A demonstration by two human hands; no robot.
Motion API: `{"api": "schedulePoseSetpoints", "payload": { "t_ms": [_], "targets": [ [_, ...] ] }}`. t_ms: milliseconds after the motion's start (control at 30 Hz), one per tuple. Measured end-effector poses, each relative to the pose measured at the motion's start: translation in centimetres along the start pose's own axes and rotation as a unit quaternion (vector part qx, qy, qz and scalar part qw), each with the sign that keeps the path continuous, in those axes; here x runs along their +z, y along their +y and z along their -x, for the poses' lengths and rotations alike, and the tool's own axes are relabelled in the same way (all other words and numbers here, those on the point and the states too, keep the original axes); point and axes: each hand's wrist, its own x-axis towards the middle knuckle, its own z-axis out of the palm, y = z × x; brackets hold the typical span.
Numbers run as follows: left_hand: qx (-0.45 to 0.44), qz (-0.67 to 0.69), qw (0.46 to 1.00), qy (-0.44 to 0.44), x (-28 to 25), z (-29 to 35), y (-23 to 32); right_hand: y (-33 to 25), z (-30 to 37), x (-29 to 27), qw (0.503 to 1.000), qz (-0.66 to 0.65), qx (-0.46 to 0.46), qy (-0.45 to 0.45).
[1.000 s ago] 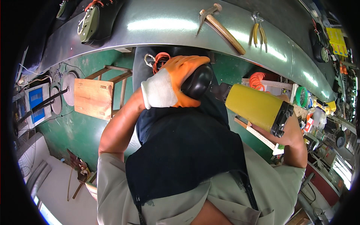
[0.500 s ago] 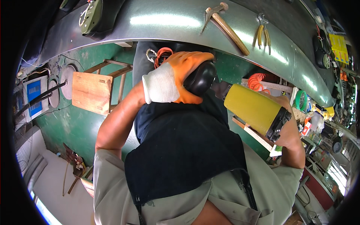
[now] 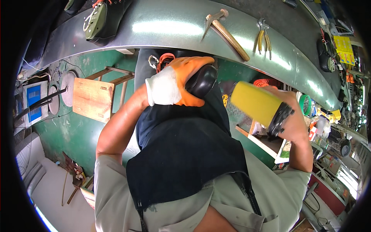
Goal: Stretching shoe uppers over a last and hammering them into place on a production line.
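Note:
My left hand (image 3: pixel 174 83), in a white and orange work glove, is wrapped round a black shoe (image 3: pixel 203 82) held above my lap. The shoe's rounded black end pokes out between thumb and fingers; orange laces and a pale cord loop show beyond the glove. My bare right hand (image 3: pixel 294 120) grips a yellow-bodied power tool (image 3: pixel 256 103) with a black end cap. Its front points toward the shoe, a short gap away, and looks blurred. Most of the right fingers are hidden behind the tool's body.
On the metal-topped bench (image 3: pixel 166 27) ahead lie a hammer (image 3: pixel 230 40) and yellow-handled pliers (image 3: pixel 262 40). A green-soled shoe (image 3: pixel 96 23) sits at its left end, another dark shoe (image 3: pixel 326 54) at the right. A wooden stool (image 3: pixel 92 98) stands left; a coiled orange hose (image 3: pixel 262 82) hangs right.
The view has shifted slightly. The tool's front end has become smeared by motion, and the tool sits slightly tilted from before. My left hand keeps its hold on the shoe.

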Motion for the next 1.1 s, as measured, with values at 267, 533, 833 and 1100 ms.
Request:
{"api": "schedulePoseSetpoints", "payload": {
  "t_ms": [267,533,833,1100],
  "targets": [
    [0.008,-0.032,0.999,0.028,0.3,0.2,-0.1,10.7,-4.3,-6.6,0.886,0.325,0.295,0.15],
    [-0.11,0.068,0.963,0.237,-0.1,0.0,1.4,16.7,-8.2,-1.6,0.863,0.443,0.123,0.211],
    [-0.223,-0.18,0.873,0.395,3.4,-3.8,1.4,13.7,-15.8,6.3,0.957,0.195,0.114,0.181],
    [-0.206,-0.216,0.873,0.385,3.7,-4.4,0.6,3.6,-8.9,-2.0,0.949,-0.253,0.168,0.081]
  ]
}}
